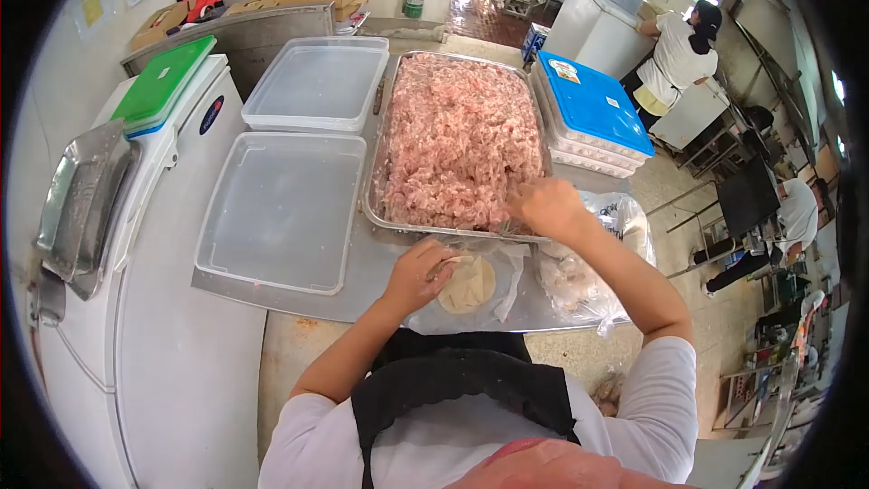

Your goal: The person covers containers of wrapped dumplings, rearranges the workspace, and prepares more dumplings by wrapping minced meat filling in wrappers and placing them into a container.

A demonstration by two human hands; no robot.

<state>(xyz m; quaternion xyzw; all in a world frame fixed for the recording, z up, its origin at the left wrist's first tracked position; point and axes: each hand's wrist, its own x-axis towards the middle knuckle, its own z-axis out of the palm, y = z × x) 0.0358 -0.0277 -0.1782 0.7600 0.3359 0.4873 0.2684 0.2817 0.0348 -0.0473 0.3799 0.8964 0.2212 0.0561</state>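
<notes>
A large metal tray (369, 190) heaped with pink minced meat (462, 140) lies on the table before me. My right hand (546, 206) is closed at the tray's near right corner, its fingertips down against the meat; what it grips is hidden. My left hand (421, 275) is curled just below the tray, its fingers closed round something too small to make out. Beside it, a stack of round pale dough wrappers (469, 286) lies on clear plastic. To the right, under my right forearm, sits a plastic bag (579, 281) with pale contents.
Two translucent plastic containers (282, 213) stand left of the tray. Stacked boxes with a blue lid (593, 104) are at the right. A white chest freezer (186, 244) borders the left, carrying a green lid (163, 81) and metal trays (81, 204). Other people (679, 54) work farther back.
</notes>
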